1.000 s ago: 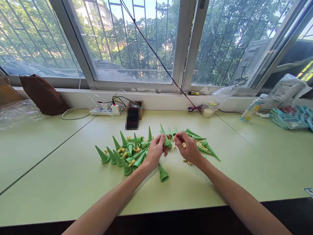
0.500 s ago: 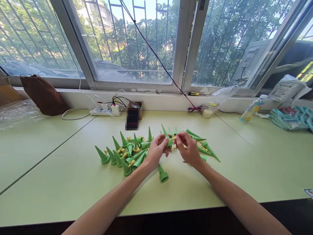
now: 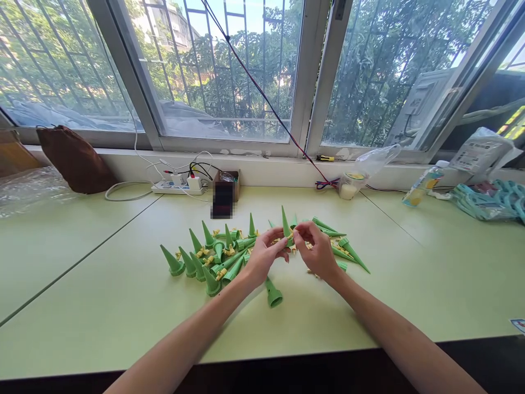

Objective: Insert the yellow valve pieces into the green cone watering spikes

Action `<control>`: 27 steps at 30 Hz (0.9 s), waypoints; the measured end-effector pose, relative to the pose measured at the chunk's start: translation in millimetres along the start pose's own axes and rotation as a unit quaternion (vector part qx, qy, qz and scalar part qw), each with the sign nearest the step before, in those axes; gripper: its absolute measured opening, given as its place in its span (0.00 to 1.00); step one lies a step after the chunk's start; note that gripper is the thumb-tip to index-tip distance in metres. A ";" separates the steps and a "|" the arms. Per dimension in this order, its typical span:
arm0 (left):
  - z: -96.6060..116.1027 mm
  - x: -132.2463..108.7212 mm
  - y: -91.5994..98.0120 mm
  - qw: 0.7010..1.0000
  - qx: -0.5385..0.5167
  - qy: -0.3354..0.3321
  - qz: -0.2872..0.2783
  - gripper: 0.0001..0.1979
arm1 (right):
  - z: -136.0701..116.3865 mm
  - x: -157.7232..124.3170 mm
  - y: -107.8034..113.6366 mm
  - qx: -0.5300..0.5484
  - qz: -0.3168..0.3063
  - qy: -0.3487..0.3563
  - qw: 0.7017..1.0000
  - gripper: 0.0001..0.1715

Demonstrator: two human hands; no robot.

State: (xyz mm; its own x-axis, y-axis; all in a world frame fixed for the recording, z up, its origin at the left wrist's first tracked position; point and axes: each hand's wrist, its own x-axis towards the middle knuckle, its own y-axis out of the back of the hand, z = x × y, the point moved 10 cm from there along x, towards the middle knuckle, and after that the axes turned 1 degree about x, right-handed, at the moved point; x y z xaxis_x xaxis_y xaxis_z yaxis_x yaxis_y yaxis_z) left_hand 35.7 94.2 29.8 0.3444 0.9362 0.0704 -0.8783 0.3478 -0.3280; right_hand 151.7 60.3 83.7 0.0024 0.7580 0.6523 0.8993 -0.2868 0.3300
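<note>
My left hand [image 3: 262, 257] grips a green plastic cone spike [image 3: 286, 223], tip pointing up, above the pale green table [image 3: 102, 306]. My right hand [image 3: 318, 253] meets it from the right, fingertips pinching a small yellow part [image 3: 291, 237] at the cone's base. Several green cones with yellow pieces [image 3: 207, 257] lie and stand in a pile to the left of my hands. More green cones [image 3: 342, 246] lie to the right. One cone [image 3: 272, 291] rests on its side just below my left wrist.
At the back by the window sill are a white power strip [image 3: 176, 187] with cables, a small dark box [image 3: 225, 194], a brown pouch [image 3: 74, 158], a plastic cup in a bag [image 3: 353, 183] and teal items [image 3: 488, 200] at far right.
The held cone has turned from leaning left to nearly upright and shifted slightly right. My right hand closed in from apart until its fingertips meet the cone's base.
</note>
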 end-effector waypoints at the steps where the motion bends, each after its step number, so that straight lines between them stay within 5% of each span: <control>1: 0.3 0.0 -0.6 1.000 0.000 -0.002 -0.003 0.20 | -0.3 0.1 0.3 -0.001 0.001 0.002 1.000 0.04; 27: 3.5 -1.0 10.2 0.982 0.179 -0.035 0.054 0.23 | 1.3 -0.8 -5.8 -0.008 -0.026 -0.003 1.000 0.06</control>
State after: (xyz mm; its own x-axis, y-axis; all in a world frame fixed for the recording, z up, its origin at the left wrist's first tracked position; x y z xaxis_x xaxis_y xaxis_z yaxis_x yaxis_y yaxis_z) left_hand 25.3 97.0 29.7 0.2298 0.9657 0.1212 -0.9731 0.2299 0.0141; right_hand 147.1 62.2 80.4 -0.0418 0.7756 0.6298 0.8916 -0.2555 0.3738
